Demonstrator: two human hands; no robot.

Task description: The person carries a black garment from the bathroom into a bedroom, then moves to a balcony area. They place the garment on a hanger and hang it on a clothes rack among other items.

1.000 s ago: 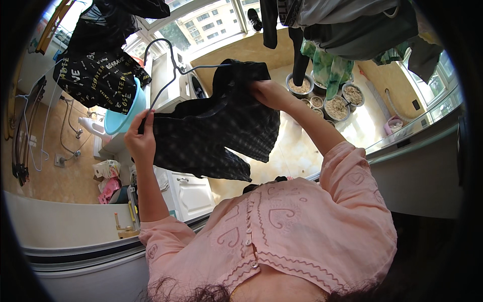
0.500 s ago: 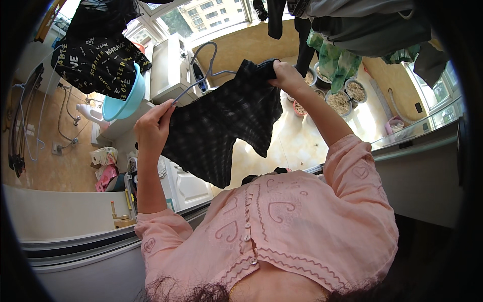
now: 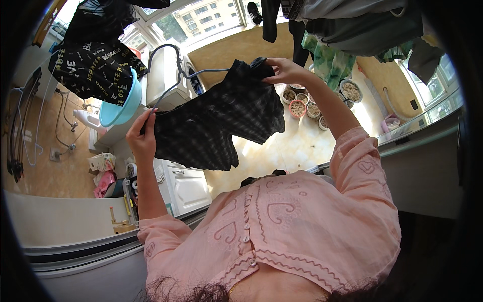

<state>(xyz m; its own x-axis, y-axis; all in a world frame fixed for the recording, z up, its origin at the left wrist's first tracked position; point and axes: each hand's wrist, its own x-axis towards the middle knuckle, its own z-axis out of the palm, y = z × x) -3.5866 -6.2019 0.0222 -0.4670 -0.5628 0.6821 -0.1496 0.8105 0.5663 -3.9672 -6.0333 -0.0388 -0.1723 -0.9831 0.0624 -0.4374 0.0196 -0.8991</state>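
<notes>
A black checked garment (image 3: 221, 121) hangs spread between my two raised hands on a grey wire hanger (image 3: 171, 63). My left hand (image 3: 142, 138) pinches the garment's left corner, near the hanger's end. My right hand (image 3: 284, 70) grips the garment's upper right shoulder, up near the hanging clothes. The hanger's hook curves up and left above the cloth. My pink embroidered sleeves fill the lower part of the view.
A black printed shirt (image 3: 95, 70) hangs at upper left, and grey and green clothes (image 3: 352, 30) hang at upper right. A turquoise basin (image 3: 121, 108) sits on a white machine (image 3: 163, 75). Flower pots (image 3: 302, 103) stand on the yellow floor; a white cabinet (image 3: 186, 186) is below.
Both hands have shifted the garment to the right and spread it wider. The hanger's hook now stands clear above the cloth's left side.
</notes>
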